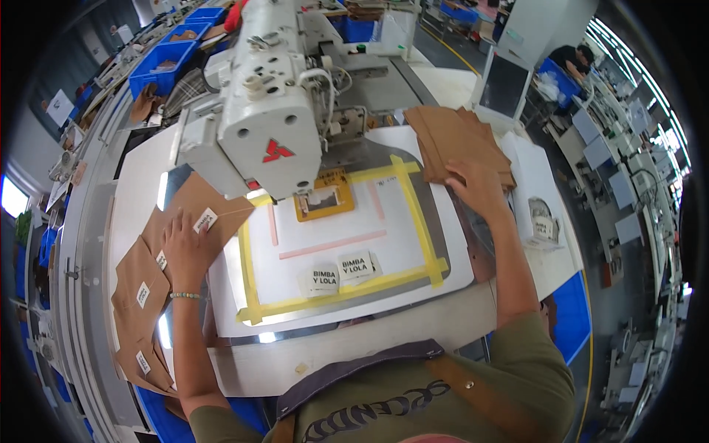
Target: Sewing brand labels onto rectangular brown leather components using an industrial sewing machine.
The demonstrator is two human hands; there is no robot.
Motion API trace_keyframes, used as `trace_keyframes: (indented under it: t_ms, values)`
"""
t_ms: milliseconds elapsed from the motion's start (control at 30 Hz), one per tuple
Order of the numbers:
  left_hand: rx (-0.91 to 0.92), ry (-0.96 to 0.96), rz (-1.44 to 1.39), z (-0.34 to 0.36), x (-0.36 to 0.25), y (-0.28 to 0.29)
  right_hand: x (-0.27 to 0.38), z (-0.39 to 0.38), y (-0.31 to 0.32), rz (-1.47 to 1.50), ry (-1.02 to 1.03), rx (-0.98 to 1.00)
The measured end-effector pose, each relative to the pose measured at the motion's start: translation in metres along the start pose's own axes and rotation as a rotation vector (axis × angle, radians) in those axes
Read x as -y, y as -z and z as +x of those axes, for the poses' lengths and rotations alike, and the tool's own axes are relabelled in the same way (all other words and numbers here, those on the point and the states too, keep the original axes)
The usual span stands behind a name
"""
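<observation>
My left hand (184, 247) lies with fingers spread on a brown fabric piece (198, 196) that bears a white label (204, 220), left of the sewing machine head (269, 144). Below it, more brown pieces with white labels (142, 294) overlap down the left side of the table. On the right, my right hand (478, 188) rests on a stack of brown fabric pieces (443, 133), its bent fingers at the left edge of the top piece. Two small piles of white labels (323, 280) sit on the white template sheet (332, 240), framed in yellow tape. A yellow frame (325, 210) lies under the machine head.
A dark-screened panel (504, 85) stands behind the brown stack. A white box (528, 162) and a clear bag of labels (544, 225) are at the right edge. Blue bins (159, 66) line the far left; another blue bin (570, 314) is at lower right. A person (572, 63) works far right.
</observation>
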State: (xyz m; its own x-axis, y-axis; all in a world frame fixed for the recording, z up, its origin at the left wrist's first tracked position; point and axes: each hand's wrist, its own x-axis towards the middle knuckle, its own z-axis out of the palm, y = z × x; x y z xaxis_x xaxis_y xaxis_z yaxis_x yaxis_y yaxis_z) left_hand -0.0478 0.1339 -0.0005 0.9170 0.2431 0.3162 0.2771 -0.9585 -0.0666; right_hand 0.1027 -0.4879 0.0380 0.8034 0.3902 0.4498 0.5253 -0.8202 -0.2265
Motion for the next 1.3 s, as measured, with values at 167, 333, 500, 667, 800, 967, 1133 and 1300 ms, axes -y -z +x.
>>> trace_keyframes:
  t_ms: [167,333,500,667,800,967,1133,1300]
  values:
    - [-0.045,-0.377,-0.161,-0.018,-0.055,0.0,-0.014,0.001,-0.006,-0.029,0.082,-0.006]
    - [0.032,-0.353,-0.179,-0.018,-0.06,0.009,-0.013,0.003,-0.006,-0.037,0.015,0.004]
    - [-0.023,-0.352,-0.253,-0.028,-0.075,0.039,-0.005,0.01,-0.002,-0.076,-0.016,0.068]
    - [-0.132,-0.366,-0.345,-0.035,-0.101,0.065,-0.006,0.01,-0.003,-0.093,0.093,0.04]
    - [-0.136,-0.394,-0.419,-0.038,-0.11,0.076,-0.015,0.016,-0.006,-0.103,0.019,0.072]
    - [-0.146,-0.415,-0.461,-0.046,-0.114,0.081,-0.03,0.023,0.0,0.132,-0.088,0.082]
    - [-0.07,-0.402,-0.518,-0.052,-0.116,0.083,-0.029,0.025,-0.002,0.068,-0.059,0.087]
    - [-0.102,-0.445,-0.577,-0.055,-0.126,0.09,-0.016,0.042,-0.002,0.181,-0.109,-0.357]
